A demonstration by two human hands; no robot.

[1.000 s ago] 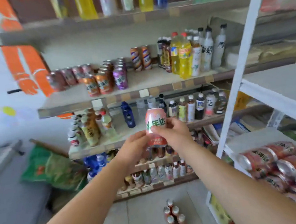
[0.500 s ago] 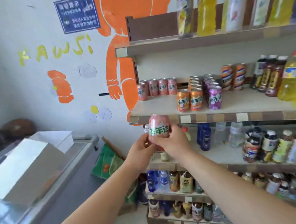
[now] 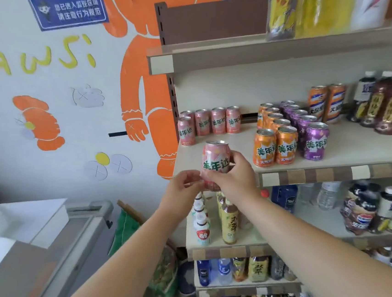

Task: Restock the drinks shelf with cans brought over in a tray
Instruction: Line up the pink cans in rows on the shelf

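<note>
1. My right hand (image 3: 235,178) wraps the can (image 3: 216,161) from the right, fingers curled round its side. My left hand (image 3: 184,185) pinches its lower left with curled fingertips.
2. The can is upright, tipped a little left, label towards me. It hangs in front of the shelf (image 3: 236,145) near its left end and is not set down.
3. Bare board lies just behind it. The pink row (image 3: 211,123) of the same drink stands at the back left.
4. As I judge it, I should raise the base over the front lip, slide in, and set the can squarely before the pink row. The label faces out, and I let go only once the can sits flat.
5. The orange cans (image 3: 275,148) stand near on the right, so my right wrist should stay left of them.
</note>
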